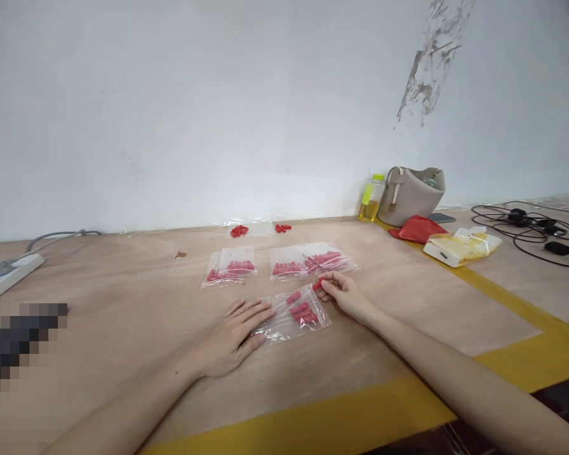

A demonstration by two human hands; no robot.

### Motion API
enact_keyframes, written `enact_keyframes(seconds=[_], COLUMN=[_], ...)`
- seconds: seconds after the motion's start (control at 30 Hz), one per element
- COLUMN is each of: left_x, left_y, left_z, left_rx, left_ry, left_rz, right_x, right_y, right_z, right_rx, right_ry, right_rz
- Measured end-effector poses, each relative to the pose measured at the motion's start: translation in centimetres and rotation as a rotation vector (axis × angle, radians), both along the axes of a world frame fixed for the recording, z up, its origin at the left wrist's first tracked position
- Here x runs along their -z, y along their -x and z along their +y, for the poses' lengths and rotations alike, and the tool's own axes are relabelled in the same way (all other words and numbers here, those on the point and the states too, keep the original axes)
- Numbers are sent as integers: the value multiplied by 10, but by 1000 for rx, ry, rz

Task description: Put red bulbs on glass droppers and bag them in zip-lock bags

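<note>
A clear zip bag point(277, 319) lies flat on the table in front of me, with several small red cylinder-shaped pieces point(304, 313) inside. My left hand point(239, 332) rests flat on the bag's left end, fingers stretched out. At the bag's right end, by its zip edge, my right hand point(342, 294) pinches one red piece point(318, 284) between thumb and fingers. Beyond the hands lie more clear bags holding red pieces, a left group point(232, 266) and a right group point(308, 260). Whether the pinched piece is partly within the bag's mouth I cannot tell.
Near the wall lie two small heaps of loose red pieces, left point(239, 231) and right point(283, 228). To the right stand a bottle point(371, 201) and a grey bag point(412, 199), with a red packet point(417, 229), a yellow-white packet point(462, 245) and black cables point(526, 221). A power strip point(16, 275) is at left.
</note>
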State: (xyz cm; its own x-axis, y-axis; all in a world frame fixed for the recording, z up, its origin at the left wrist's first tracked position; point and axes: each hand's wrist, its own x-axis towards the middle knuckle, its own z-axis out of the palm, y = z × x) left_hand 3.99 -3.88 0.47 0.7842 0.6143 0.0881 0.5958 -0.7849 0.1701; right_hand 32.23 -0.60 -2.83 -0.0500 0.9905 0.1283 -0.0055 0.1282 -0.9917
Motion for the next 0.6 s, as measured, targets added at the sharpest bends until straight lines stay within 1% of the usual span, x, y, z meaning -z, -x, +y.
enact_keyframes(seconds=[0.13,0.2,0.27,0.37,0.53,0.6], left_x=[1,1,0,-1,-1,-1], left_y=[0,0,0,-1,-1,-2], left_z=[0,0,0,-1,-1,-1], left_rx=[-10,-3,1,0,10,2], left_ry=[12,10,8,10,6,7], left_rz=[12,8,4,-11,-32,-24], right_x=[-5,-6,-5,1,10,8], right_y=[-7,-5,-2,3,7,7], right_z=[-1,-2,-2,-1,6,7], right_rx=[-41,-33,-23,0,56,22], right_ry=[-59,-112,-183,-262,-283,-313], right_rz=[-387,-489,-513,-481,-504,-526])
